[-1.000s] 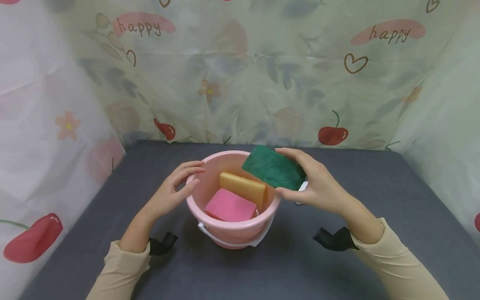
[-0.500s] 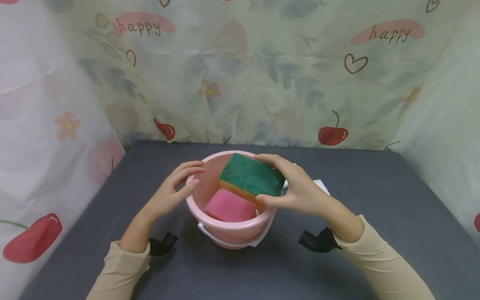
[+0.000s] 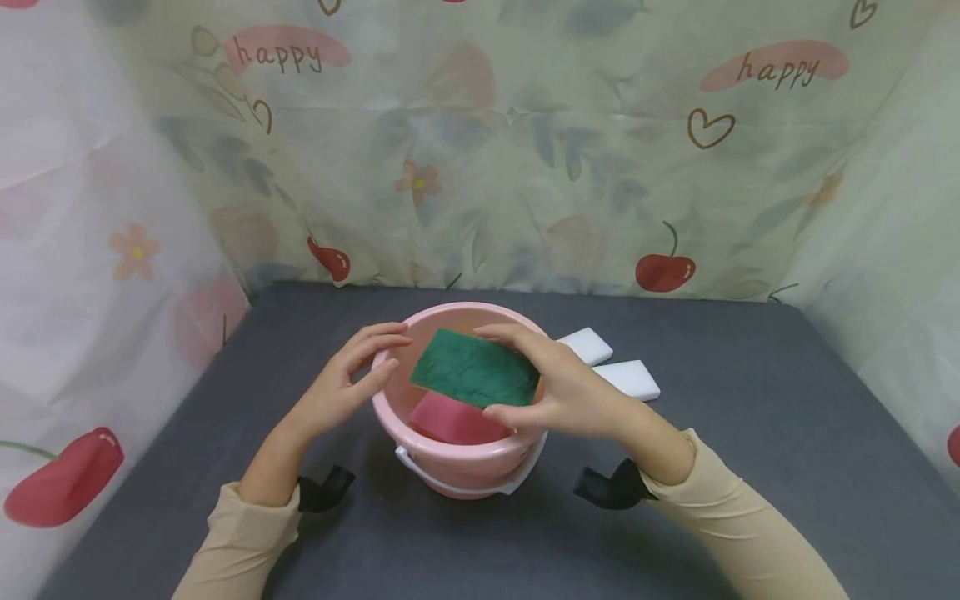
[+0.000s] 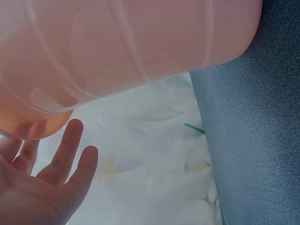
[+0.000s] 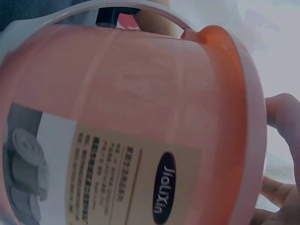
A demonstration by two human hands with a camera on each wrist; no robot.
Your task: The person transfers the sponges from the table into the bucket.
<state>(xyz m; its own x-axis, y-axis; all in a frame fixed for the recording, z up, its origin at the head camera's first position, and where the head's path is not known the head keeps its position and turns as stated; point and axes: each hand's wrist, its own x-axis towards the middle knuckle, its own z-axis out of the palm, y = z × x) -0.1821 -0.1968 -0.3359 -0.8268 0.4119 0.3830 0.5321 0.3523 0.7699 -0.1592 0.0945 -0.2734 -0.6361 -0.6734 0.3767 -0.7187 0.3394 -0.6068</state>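
Likely step: placing green sponge (image 3: 474,368) in pink bucket (image 3: 465,473); next move seems to call for lowering, then release. Left of centre: left hand (image 3: 347,377), loosely bent, wide, holding nothing, beside bucket. Centre: bucket round, smooth plastic; rough-faced oblong green sponge over pink sponge (image 3: 454,422) inside. Right of centre: right hand (image 3: 568,385) pinches green sponge. Farther right: flat white blocks (image 3: 632,379).
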